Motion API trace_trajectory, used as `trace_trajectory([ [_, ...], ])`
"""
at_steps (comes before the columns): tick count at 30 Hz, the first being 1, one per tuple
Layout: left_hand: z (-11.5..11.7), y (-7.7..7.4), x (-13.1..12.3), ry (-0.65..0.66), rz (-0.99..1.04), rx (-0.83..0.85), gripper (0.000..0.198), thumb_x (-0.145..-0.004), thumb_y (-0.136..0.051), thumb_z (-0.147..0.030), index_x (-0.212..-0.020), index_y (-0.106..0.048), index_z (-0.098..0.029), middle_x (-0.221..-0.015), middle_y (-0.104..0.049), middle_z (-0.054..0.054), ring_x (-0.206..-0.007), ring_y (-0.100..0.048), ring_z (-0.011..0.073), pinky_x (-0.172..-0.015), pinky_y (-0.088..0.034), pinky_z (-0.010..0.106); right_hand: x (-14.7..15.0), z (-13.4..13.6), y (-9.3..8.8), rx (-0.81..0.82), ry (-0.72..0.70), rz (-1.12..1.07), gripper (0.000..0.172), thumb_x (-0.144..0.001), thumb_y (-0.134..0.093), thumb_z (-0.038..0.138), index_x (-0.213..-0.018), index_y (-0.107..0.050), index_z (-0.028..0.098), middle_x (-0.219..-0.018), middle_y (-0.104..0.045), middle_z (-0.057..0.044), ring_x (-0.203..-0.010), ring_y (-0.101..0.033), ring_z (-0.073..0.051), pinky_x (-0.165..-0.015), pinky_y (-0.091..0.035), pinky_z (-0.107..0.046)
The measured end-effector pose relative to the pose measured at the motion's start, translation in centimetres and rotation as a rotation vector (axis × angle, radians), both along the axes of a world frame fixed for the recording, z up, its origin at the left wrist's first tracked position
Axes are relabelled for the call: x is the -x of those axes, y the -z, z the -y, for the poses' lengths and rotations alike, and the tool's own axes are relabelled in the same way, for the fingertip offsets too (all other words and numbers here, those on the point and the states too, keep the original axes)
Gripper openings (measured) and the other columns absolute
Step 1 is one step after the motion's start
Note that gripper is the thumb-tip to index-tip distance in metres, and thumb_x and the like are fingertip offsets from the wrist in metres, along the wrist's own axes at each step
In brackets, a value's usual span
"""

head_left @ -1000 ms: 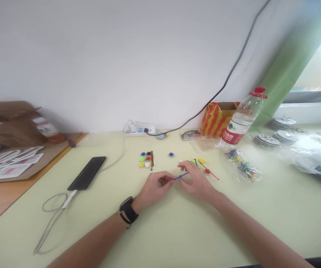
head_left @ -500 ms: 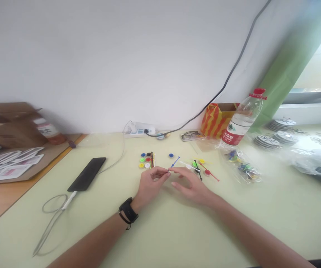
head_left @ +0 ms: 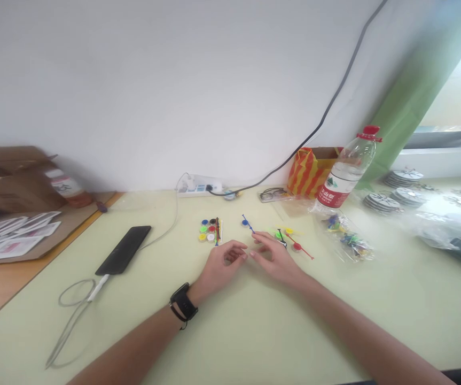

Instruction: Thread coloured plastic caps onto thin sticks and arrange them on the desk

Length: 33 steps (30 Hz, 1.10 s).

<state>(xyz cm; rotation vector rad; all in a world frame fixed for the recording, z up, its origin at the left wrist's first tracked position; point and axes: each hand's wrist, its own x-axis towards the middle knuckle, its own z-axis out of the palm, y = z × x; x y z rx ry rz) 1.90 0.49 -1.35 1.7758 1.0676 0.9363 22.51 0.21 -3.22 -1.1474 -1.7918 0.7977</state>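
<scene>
My right hand (head_left: 276,261) has its fingertips at the lower end of a thin blue plastic pointer (head_left: 248,223), seemingly gripping it; the fingers partly hide that end. The pointer's upper part crosses over a small blue disc (head_left: 245,222). My left hand (head_left: 223,263) is just beside, fingers loosely curled, thumb and fingertips apart, nothing visible between them. To its upper left stand small round discs in several colours, such as a yellow disc (head_left: 202,237), beside a bundle of thin sticks (head_left: 218,231). Beyond my right hand lie a red pointer with its disc (head_left: 297,246) and a yellow disc (head_left: 289,231).
A black phone (head_left: 123,250) with a white cable lies left. Behind are a power strip (head_left: 199,187), a striped bag (head_left: 304,174) and a large water bottle (head_left: 344,174). Plastic bags of coloured parts (head_left: 350,238) and stacked discs (head_left: 381,203) are right. A cardboard box (head_left: 17,182) stands far left.
The blue pointer has moved up and left over the blue disc and now tilts the other way. My left fingers have come off it and parted from my right hand.
</scene>
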Motion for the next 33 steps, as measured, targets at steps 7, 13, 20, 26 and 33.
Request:
trace_trajectory([
  [7,0.0,0.2,0.0,0.010,-0.030,-0.014,0.021,-0.092,-0.066,-0.036,-0.105,-0.071,-0.020,-0.092,-0.074,0.005,-0.085,-0.069,0.0184,-0.079,-0.056,0.031,-0.7,-1.1,0.8,-0.071,0.119,0.197,0.045,-0.091,-0.062,0.034,-0.132,-0.064,0.016,-0.146,-0.056,-0.017,-0.134,-0.053,-0.032,-0.103,-0.053,-0.050],
  [13,0.0,0.4,0.0,0.014,-0.036,-0.022,0.020,-0.093,-0.064,-0.035,-0.104,-0.071,-0.020,-0.090,-0.073,0.004,-0.083,-0.068,0.0173,-0.075,-0.054,0.029,-1.0,-1.0,0.8,-0.080,0.144,0.231,0.047,-0.091,-0.062,0.034,-0.134,-0.063,0.015,-0.145,-0.056,-0.017,-0.133,-0.054,-0.031,-0.107,-0.051,-0.050],
  [20,0.1,0.4,0.1,0.031,-0.031,-0.021,0.021,-0.094,-0.063,-0.036,-0.104,-0.071,-0.020,-0.090,-0.072,0.004,-0.084,-0.067,0.0177,-0.077,-0.054,0.030,-1.3,-1.2,0.9,-0.150,0.211,0.268,0.046,-0.091,-0.061,0.034,-0.133,-0.062,0.014,-0.143,-0.058,-0.018,-0.136,-0.051,-0.032,-0.117,-0.039,-0.054],
  [26,0.1,0.4,0.1,0.034,-0.036,-0.034,0.020,-0.093,-0.063,-0.035,-0.105,-0.071,-0.021,-0.091,-0.073,0.004,-0.084,-0.067,0.0179,-0.077,-0.054,0.029,-1.2,-1.0,0.7,-0.162,0.181,0.250,0.044,-0.090,-0.062,0.033,-0.131,-0.064,0.016,-0.140,-0.061,-0.017,-0.134,-0.054,-0.032,-0.113,-0.044,-0.053],
  [33,0.1,0.4,0.0,0.027,-0.027,-0.043,0.021,-0.093,-0.064,-0.037,-0.104,-0.072,-0.021,-0.089,-0.074,0.004,-0.084,-0.068,0.0181,-0.078,-0.055,0.030,-1.2,-1.2,0.8,-0.143,0.164,0.253,0.044,-0.091,-0.062,0.033,-0.132,-0.064,0.017,-0.141,-0.060,-0.017,-0.134,-0.053,-0.032,-0.108,-0.048,-0.054],
])
